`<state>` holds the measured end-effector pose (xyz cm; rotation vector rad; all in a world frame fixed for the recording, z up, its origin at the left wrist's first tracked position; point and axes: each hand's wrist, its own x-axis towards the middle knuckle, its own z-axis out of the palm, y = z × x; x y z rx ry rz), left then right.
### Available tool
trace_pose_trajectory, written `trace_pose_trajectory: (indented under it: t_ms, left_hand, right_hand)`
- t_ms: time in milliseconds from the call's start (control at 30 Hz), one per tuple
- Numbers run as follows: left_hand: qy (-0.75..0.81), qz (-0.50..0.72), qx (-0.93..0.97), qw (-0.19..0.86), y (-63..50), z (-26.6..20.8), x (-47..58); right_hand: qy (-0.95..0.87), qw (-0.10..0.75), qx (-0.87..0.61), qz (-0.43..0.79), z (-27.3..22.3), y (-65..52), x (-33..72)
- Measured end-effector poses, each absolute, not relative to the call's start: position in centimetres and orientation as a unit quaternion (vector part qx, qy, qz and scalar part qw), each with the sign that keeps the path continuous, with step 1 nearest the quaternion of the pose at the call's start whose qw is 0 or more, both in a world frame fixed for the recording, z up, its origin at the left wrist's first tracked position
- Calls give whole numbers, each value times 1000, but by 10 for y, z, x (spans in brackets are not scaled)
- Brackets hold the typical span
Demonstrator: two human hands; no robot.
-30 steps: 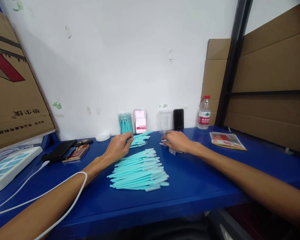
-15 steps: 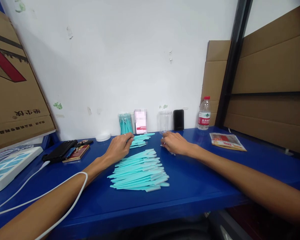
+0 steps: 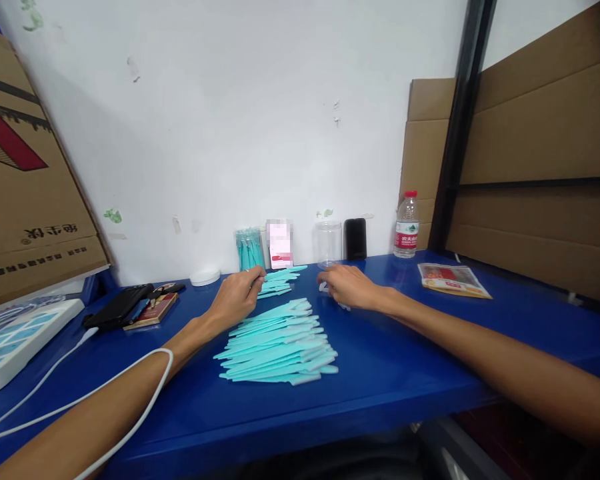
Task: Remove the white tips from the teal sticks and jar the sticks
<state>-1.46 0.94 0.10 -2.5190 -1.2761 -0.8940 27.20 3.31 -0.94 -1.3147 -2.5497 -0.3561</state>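
Near the wall, my left hand [image 3: 236,295] is closed in a pinch at a small group of turquoise eyebrow razors [image 3: 277,285]; the tip of what it pinches is mostly covered by the fingers. My right hand [image 3: 349,285] is bent down to the blue table, its fingers closed over small clear plastic caps [image 3: 323,287], some of them hidden beneath the palm. Between my forearms lies a larger pile of turquoise razors [image 3: 280,343], stacked roughly side by side with pale covered ends to the right. A clear jar [image 3: 250,249] full of similar turquoise sticks stands behind my left hand.
Along the wall are a lit phone [image 3: 280,245], a clear jar [image 3: 329,243], a black phone-like object [image 3: 355,239] and a water bottle [image 3: 407,227]. A packet [image 3: 454,280] lies right. Leftward are a white lid [image 3: 205,277], black pouch [image 3: 119,308] and power strip [image 3: 27,343]. A white cable [image 3: 167,373] crosses my left forearm.
The whole view has shifted slightly. My right fingers have moved a little to the left over the clear caps; my left hand stays at the small razor group.
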Motion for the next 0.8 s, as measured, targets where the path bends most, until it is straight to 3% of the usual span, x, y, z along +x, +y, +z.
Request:
trace_pose_trajectory:
  t_ms: [100, 267, 367, 500, 800]
  left_hand:
    - [-430, -300, -847, 92, 9, 2, -15]
    - [-429, -300, -847, 96, 9, 2, -15]
    - [-426, -301, -848, 99, 10, 1, -15]
    - [-426, -296, -849, 96, 10, 0, -15]
    - [-417, -291, -857, 84, 10, 0, -14]
  right_hand:
    - [-871, 189, -454, -10, -4, 36, 273]
    - [-741, 370, -391, 402, 11, 33, 275]
    - [-626, 427, -352, 550, 15, 30, 276]
    - [-558, 443, -340, 614, 13, 29, 274]
    - [-556, 427, -325, 635, 15, 22, 269]
